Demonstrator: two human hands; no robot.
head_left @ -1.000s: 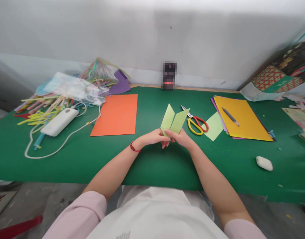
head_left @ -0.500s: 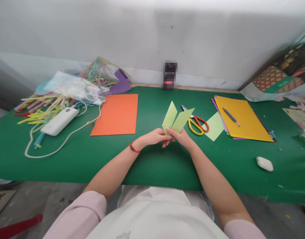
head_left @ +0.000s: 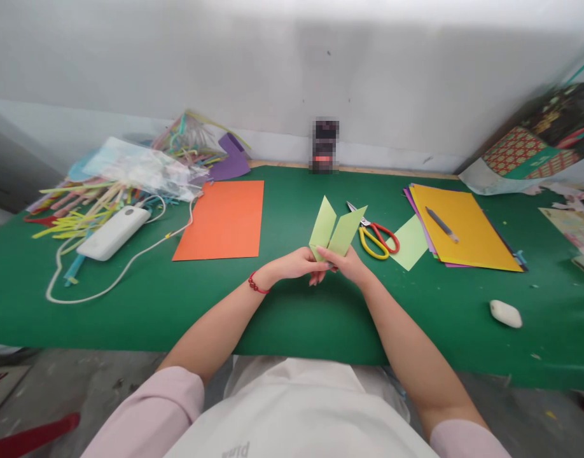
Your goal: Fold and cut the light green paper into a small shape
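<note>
Between my hands is a folded light green paper (head_left: 345, 233), its two pointed flaps standing up in a V. My left hand (head_left: 301, 262) grips its lower left part, and my right hand (head_left: 348, 263) grips the lower right with the thumb laid across the front. The fingers of both hands overlap beneath the fold and are partly hidden. Just right of the paper lie scissors (head_left: 375, 238) with one red and one yellow handle. They rest partly on a flat light green sheet (head_left: 410, 243).
An orange sheet (head_left: 220, 219) lies left of my hands. Farther left are a white power bank (head_left: 114, 233) with a cable and a heap of coloured strips (head_left: 77, 210). On the right, a grey pen (head_left: 441, 224) rests on yellow paper (head_left: 473, 235), near a white case (head_left: 506, 313).
The flaps of the folded green paper have shifted slightly left and stand a little closer together. Both hands keep their grip on it in nearly the same place.
</note>
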